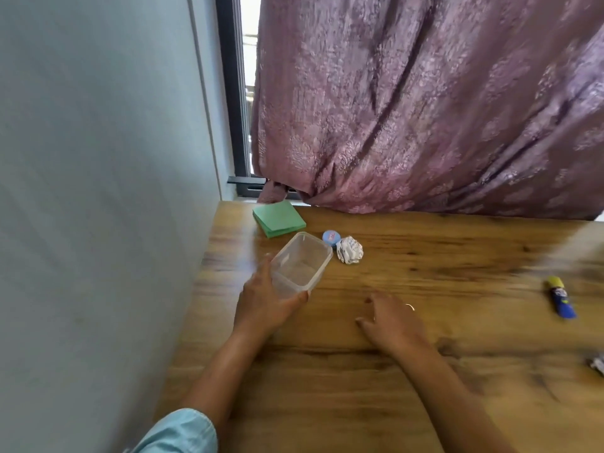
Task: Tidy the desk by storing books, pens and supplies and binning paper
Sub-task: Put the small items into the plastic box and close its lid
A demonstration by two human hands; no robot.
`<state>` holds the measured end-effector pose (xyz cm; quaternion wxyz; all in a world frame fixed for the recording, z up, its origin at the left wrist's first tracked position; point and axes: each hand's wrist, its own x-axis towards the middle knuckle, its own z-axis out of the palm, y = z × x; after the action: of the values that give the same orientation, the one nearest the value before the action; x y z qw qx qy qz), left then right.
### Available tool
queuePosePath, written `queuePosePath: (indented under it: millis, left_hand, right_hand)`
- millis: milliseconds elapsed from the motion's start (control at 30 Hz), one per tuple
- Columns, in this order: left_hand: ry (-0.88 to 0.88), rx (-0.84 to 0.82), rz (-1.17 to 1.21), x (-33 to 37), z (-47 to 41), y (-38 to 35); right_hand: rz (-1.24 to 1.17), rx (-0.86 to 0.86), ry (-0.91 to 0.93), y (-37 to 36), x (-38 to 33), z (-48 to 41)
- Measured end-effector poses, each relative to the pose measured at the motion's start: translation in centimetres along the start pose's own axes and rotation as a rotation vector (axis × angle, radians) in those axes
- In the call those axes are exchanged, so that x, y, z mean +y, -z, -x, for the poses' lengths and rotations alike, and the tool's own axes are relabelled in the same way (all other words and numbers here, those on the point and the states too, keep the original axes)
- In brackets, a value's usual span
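A clear plastic container (299, 263) with nothing in it is tilted above the wooden desk (425, 371), and my left hand (263, 304) grips its near side. My right hand (390, 317) hovers over the desk just right of it, fingers spread, holding nothing. Beyond the container lie a green pad of sticky notes (278, 219), a small round blue tape or lid (331, 238) and a crumpled ball of paper (349, 250). A blue glue stick with a yellow cap (560, 297) lies at the far right.
A pale wall (98, 191) runs along the desk's left edge. A mauve patterned curtain (425, 109) hangs over the back edge, with a dark window frame (233, 93) beside it. A scrap of crumpled paper (597, 364) shows at the right border.
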<state>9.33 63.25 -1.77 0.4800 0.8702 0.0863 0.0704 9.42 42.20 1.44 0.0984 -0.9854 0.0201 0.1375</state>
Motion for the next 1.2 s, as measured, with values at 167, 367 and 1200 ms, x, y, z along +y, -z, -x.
queuePosePath:
  millis: [167,367,1200]
  left_hand:
    - [-0.066,-0.036,0.092,0.4,1.8,-1.9]
    - [-0.148,0.017,0.027,-0.1,4.4,-3.7]
    - [-0.058,0.126,0.091,-0.4,4.8,-3.6]
  right_hand:
    - [-0.023,0.029,-0.028,-1.7,2.0,1.2]
    - [-0.277,0.117,0.112,-0.3,0.7,1.5]
    - [0.119,-0.084,0.22,1.7,-10.1,-0.4]
